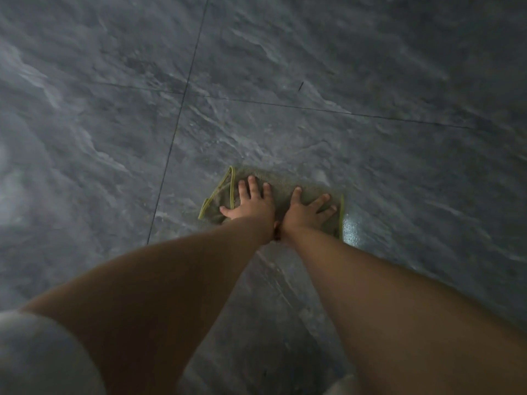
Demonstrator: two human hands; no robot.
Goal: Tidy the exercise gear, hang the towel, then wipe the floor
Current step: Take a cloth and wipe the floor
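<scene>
Cloth (285,179) under left hand (252,205), right hand (303,210)

Reads as dark slate grey all over the floor (370,67), streaked with paler, cloud-like marble veins and cut by thin dark grout lines (182,109). Shows muted grey-green on the cloth (281,183), edged with a bright yellow-green binding (232,183). Looks pale grey on the blurred sleeve (42,354) at lower left.

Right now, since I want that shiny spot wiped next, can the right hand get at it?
Probably yes. The right hand presses flat on the cloth, and the shiny spot lies on bare floor just past the cloth's right edge, with nothing between.
</scene>
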